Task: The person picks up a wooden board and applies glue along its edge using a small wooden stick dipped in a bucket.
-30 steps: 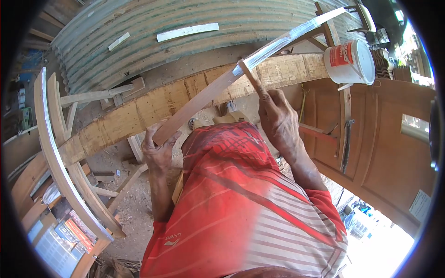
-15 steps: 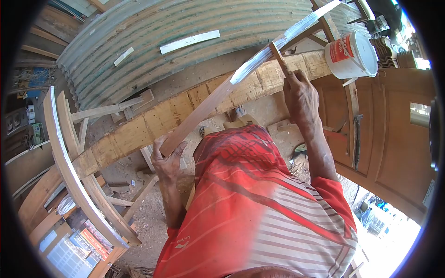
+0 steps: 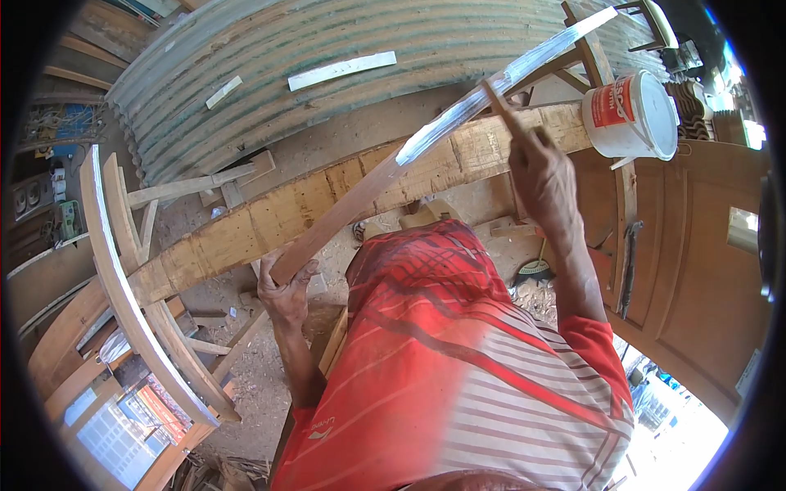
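- While the white coating [image 3: 446, 119] lies streaked along the far part of the wooden strip [image 3: 336, 219], smooth passes of the flat wooden stick [image 3: 509, 116] seem called for, made along the length with light, even pressure.
- The stick is probably best tilted a little, so that the coating is spread thin and ridges are not left behind.
- The near part of the strip is bare; at the ragged boundary between the 2 parts, a feathered stroke would likely serve better than a hard stop.
- A firm hold at the near end matters, since the strip could twist under the push of the stick.
- The strip is held slantwise over the rough timber beam [image 3: 246, 227], its coated end pointing away to the upper right; whether it rests on the beam cannot be told.
- By the left hand [image 3: 284, 296], the near end is gripped, the thumb on 1 side and the fingers curled round the other, parted only by the strip's width.
- By the right hand [image 3: 543, 182], the stick is pinched, the index finger laid along it and the other fingers folded in; its tip is set against the coated face.
- On the beam's right end, a red-labelled plastic bucket [image 3: 655, 123] is seen.
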The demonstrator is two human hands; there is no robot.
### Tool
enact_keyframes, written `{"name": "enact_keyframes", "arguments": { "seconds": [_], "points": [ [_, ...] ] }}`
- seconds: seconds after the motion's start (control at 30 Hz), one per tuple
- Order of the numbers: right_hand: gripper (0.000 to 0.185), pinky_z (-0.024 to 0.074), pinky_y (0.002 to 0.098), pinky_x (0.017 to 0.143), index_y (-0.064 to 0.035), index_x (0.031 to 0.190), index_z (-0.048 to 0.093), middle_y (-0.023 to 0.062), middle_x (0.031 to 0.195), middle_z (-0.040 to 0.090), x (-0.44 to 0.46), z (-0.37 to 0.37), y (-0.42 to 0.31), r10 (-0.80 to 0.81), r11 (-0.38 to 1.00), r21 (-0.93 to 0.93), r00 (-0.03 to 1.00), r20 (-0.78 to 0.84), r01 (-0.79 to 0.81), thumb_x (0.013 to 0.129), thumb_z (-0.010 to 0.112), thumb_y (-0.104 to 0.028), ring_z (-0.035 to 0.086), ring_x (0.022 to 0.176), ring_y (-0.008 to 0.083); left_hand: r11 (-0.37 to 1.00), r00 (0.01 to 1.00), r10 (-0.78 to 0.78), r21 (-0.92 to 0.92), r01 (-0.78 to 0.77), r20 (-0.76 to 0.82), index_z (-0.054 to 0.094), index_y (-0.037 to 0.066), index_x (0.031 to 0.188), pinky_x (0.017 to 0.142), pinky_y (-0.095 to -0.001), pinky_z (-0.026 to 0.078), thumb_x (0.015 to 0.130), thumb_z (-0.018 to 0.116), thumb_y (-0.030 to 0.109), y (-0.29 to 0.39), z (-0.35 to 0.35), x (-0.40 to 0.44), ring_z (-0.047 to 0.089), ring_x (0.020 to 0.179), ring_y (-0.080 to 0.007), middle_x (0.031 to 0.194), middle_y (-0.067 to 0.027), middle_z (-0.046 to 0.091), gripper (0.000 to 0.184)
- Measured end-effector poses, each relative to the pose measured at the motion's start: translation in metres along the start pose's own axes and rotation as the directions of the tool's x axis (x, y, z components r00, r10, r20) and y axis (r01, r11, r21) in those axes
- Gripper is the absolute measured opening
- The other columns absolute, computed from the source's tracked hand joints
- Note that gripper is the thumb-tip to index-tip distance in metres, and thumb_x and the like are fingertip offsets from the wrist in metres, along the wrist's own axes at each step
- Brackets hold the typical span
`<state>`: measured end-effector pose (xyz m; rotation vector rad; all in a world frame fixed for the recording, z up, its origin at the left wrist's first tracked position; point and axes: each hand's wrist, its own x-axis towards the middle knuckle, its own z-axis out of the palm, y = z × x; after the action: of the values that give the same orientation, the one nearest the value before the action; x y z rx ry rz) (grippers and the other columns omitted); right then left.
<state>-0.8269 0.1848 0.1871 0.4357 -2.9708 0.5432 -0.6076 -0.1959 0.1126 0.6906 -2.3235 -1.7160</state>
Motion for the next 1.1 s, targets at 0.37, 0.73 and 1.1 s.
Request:
{"name": "enact_keyframes", "arguments": {
  "seconds": [0.37, 0.73, 1.1],
  "points": [
    [0.061, 0.0569, 0.0481, 0.067, -0.0312, 0.156, 0.055, 0.0143, 0.092, 0.065, 0.011, -0.012, 0.006, -0.033, 0.997, 0.072, 0.997, 0.074, 0.028, 0.1, 0.062, -0.009, 0.07, 0.073, 0.0337, 0.999, 1.0, 0.026, 0.034, -0.025, -0.007, 0.066, 0.004, 0.125, 0.1, -0.0337, 0.053, 0.087, 0.091, 0.009, -0.006, -0.002, 0.0, 0.066, 0.11, -0.0176, 0.12, -0.0065, 0.07, 0.047],
    [0.044, 0.0593, 0.0447, 0.062, -0.011, 0.137, 0.065, 0.0083, 0.093, 0.061, -0.017, -0.002, -0.041, -0.236, 0.965, 0.136, 0.967, 0.095, 0.223, 0.093, 0.067, -0.004, 0.067, 0.07, 0.0296, 1.0, 1.0, -0.01, -0.007, 0.01, -0.019, 0.067, 0.005, 0.124, 0.101, -0.0337, 0.052, 0.086, 0.092, 0.009, -0.002, 0.001, -0.002, 0.066, 0.111, -0.0167, 0.12, -0.0059, 0.071, 0.046],
    [0.05, 0.0583, 0.0447, 0.068, -0.0165, 0.146, 0.065, 0.0106, 0.1, 0.066, -0.027, 0.002, -0.037, -0.116, 0.993, 0.035, 0.991, 0.071, 0.114, 0.096, 0.069, -0.007, 0.07, 0.078, 0.0325, 0.99, 0.992, 0.13, 0.048, -0.129, -0.011, 0.066, 0.003, 0.125, 0.096, -0.035, 0.059, 0.083, 0.094, 0.009, 0.001, 0.002, 0.0, 0.071, 0.108, -0.0194, 0.121, -0.0109, 0.075, 0.05]
  ]
}}
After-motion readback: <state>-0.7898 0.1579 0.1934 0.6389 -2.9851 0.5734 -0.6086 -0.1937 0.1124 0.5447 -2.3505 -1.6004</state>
